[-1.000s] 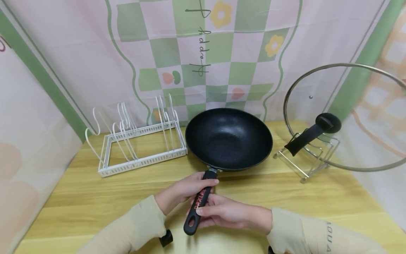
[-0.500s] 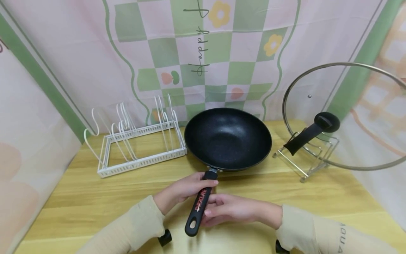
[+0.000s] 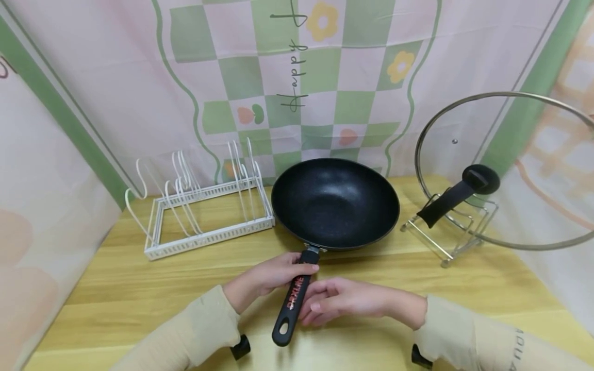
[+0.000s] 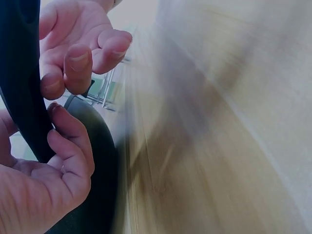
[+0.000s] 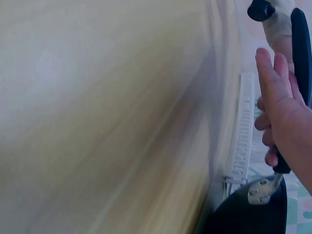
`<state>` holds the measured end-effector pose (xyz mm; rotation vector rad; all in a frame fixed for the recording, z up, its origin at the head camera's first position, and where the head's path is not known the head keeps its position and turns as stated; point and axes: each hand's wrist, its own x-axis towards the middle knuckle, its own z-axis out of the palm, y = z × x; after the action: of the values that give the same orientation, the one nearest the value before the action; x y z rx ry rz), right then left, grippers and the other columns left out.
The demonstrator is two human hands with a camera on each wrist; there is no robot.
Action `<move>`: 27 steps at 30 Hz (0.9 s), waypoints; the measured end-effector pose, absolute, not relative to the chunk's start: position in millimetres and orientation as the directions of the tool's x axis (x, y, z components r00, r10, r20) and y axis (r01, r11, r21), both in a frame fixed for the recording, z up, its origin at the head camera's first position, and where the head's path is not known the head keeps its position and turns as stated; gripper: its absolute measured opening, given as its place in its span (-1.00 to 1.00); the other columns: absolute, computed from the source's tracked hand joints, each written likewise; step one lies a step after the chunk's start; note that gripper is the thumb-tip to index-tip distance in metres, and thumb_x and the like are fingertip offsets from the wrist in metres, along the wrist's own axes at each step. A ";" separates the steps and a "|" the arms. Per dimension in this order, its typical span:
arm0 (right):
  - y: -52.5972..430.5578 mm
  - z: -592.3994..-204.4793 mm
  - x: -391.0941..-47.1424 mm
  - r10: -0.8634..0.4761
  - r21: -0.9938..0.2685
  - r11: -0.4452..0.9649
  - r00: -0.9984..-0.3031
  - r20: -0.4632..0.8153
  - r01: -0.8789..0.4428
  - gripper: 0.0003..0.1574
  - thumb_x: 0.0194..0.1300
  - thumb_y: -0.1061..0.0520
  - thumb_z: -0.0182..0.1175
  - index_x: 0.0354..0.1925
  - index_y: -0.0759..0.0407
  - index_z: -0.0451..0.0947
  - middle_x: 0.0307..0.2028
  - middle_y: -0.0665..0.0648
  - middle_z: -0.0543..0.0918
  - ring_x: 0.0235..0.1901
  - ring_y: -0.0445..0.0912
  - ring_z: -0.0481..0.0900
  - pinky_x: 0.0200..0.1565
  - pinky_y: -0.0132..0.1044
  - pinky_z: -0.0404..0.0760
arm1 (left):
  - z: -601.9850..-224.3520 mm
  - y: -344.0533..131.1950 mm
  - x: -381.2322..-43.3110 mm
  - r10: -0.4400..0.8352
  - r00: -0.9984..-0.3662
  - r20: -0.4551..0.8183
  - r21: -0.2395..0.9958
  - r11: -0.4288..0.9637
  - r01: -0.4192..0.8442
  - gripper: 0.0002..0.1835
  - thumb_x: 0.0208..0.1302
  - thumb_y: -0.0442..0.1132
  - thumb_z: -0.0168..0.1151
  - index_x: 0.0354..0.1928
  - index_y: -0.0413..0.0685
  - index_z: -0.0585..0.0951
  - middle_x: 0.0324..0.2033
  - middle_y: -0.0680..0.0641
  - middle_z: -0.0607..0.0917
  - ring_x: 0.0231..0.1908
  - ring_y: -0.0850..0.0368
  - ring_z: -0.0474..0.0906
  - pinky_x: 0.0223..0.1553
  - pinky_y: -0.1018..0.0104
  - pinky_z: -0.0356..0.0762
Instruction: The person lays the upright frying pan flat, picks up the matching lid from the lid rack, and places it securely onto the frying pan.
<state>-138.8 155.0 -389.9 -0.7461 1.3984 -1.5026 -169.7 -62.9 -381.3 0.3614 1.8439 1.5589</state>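
A black wok [image 3: 335,203] rests at the middle of the wooden table, its handle [image 3: 297,299] pointing toward me. My left hand [image 3: 278,272] grips that handle near the pan end, thumb across the top; the left wrist view shows its fingers [image 4: 73,151] curled underneath. Just right of the handle is my right hand [image 3: 345,301], its fingers loosely bent and apart from each other. In the right wrist view those fingers [image 5: 273,80] look fairly straight beside the handle. Whether they still touch it I cannot tell.
On the left stands a white wire rack [image 3: 209,239] with upright dividers. A glass lid [image 3: 524,134] with a black knob handle [image 3: 459,193] leans in a small metal stand [image 3: 429,242] on the right. Patterned cloth [image 3: 297,77] hangs behind the table [image 3: 185,304].
My right hand has loosened from the handle and drawn away to the right, its fingers opening. The left hand keeps its grip, and the wok has stayed in place.
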 end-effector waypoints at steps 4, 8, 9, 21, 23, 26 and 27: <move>162.1 -387.7 -142.7 -0.900 -0.981 0.082 -0.411 -0.148 0.174 -0.42 0.58 0.18 0.02 0.33 0.60 0.28 0.19 0.47 0.56 0.19 0.15 0.59 0.23 0.04 0.53 | -381.2 -62.6 -171.3 0.619 -0.717 -0.320 0.946 0.252 -0.205 -0.68 0.49 -0.16 0.14 0.00 -0.34 0.52 -0.35 -0.03 0.64 -0.36 0.22 0.57 -0.27 0.41 0.52; 168.7 -383.5 -147.1 -0.892 -0.988 0.091 -0.431 -0.136 0.123 -0.44 0.56 0.19 0.03 0.32 0.58 0.33 0.15 0.51 0.58 0.17 0.22 0.59 0.21 -0.04 0.55 | -381.0 -64.0 -174.0 0.634 -0.697 -0.334 0.941 0.268 -0.206 -0.73 0.51 -0.18 0.12 -0.05 -0.31 0.52 -0.37 -0.02 0.63 -0.37 0.22 0.57 -0.28 0.42 0.52; 170.3 -382.0 -148.1 -0.890 -0.990 0.092 -0.436 -0.132 0.111 -0.45 0.55 0.20 0.03 0.31 0.58 0.34 0.14 0.52 0.58 0.17 0.23 0.59 0.20 -0.05 0.56 | -380.8 -64.5 -174.6 0.638 -0.691 -0.338 0.939 0.274 -0.207 -0.74 0.51 -0.18 0.12 -0.06 -0.30 0.52 -0.37 -0.02 0.62 -0.37 0.22 0.57 -0.28 0.42 0.53; 189.3 -368.3 -162.2 -0.843 -0.994 0.102 -0.533 -0.071 -0.029 -0.51 0.59 0.21 0.02 0.27 0.58 0.39 0.15 0.52 0.56 0.13 0.06 0.65 0.18 -0.08 0.58 | -374.9 -71.8 -179.3 0.610 -0.686 -0.395 0.908 0.373 -0.192 -0.64 0.54 -0.15 0.12 0.10 -0.34 0.52 -0.34 0.00 0.58 -0.32 0.21 0.52 -0.19 0.34 0.57; 192.8 -366.4 -164.2 -0.834 -0.992 0.105 -0.549 -0.052 -0.067 -0.53 0.59 0.22 0.02 0.24 0.59 0.40 0.13 0.48 0.58 0.11 0.05 0.66 0.17 -0.06 0.58 | -374.7 -72.3 -179.7 0.611 -0.684 -0.399 0.906 0.379 -0.189 -0.66 0.53 -0.15 0.13 0.07 -0.32 0.53 -0.36 0.01 0.57 -0.34 0.21 0.50 -0.23 0.37 0.54; 198.8 -363.7 -167.8 -0.817 -0.983 0.115 -0.576 -0.011 -0.146 -0.58 0.59 0.24 0.03 0.21 0.57 0.45 0.09 0.41 0.62 0.09 0.07 0.67 0.14 -0.04 0.60 | -373.7 -73.4 -180.1 0.614 -0.680 -0.401 0.904 0.386 -0.184 -0.68 0.53 -0.15 0.13 0.05 -0.30 0.53 -0.36 0.01 0.56 -0.34 0.21 0.49 -0.24 0.38 0.52; 201.0 -362.7 -169.1 -0.812 -0.977 0.121 -0.584 0.005 -0.176 -0.60 0.59 0.25 0.03 0.20 0.56 0.46 0.08 0.40 0.64 0.08 0.07 0.67 0.13 -0.05 0.61 | -373.4 -73.7 -180.1 0.614 -0.679 -0.402 0.903 0.389 -0.182 -0.68 0.53 -0.14 0.13 0.04 -0.30 0.53 -0.37 0.01 0.55 -0.34 0.20 0.48 -0.25 0.38 0.51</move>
<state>-169.1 201.0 -362.7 -0.9543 1.8531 -1.4951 -180.1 -73.7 -373.4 0.3713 1.9083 1.3661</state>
